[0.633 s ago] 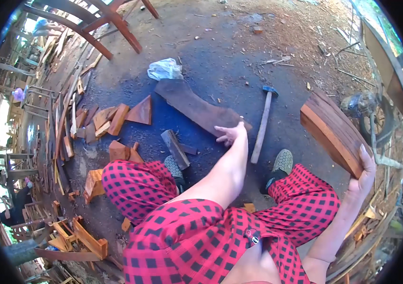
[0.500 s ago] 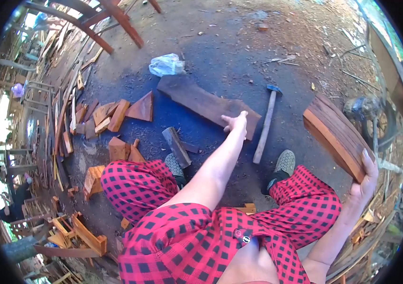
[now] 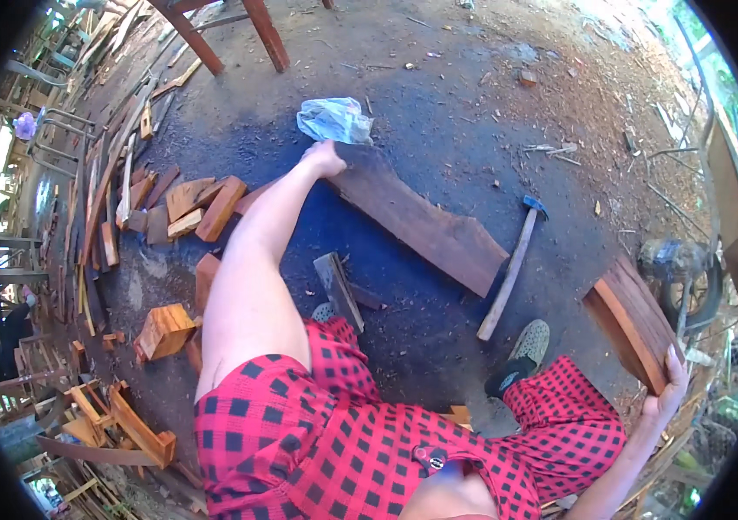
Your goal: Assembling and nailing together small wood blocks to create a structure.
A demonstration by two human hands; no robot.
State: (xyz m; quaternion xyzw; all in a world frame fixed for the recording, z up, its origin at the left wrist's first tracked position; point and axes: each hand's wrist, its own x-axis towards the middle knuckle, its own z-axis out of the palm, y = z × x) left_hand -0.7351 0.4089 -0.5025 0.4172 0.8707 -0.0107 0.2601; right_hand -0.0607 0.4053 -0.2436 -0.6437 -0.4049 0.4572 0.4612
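A dark, curved wooden plank (image 3: pixel 421 208) lies slantwise on the ground ahead of me. My left hand (image 3: pixel 326 159) reaches out to its far left end and grips it there, with the fingers partly hidden. A crumpled clear plastic bag (image 3: pixel 334 120) is just beyond that hand. At the right, my right hand (image 3: pixel 667 392) holds the near end of a thick reddish-brown wooden block (image 3: pixel 633 321), which is tilted and points away from me. A hammer (image 3: pixel 512 276) with a blue head and wooden handle lies on the ground between plank and block.
Wood offcuts (image 3: pixel 204 208) are heaped at the left, beside long strips of scrap wood (image 3: pixel 113 191). Close to my foot lies a short grey wood piece (image 3: pixel 338 290). Red-brown wooden furniture legs (image 3: pixel 265 35) stand at the far edge. A wheel (image 3: pixel 703 286) is at far right.
My left hand has moved from above the plank's right part to its far left end and taken hold. The right hand still holds the block, now lower in view. The view has shifted.
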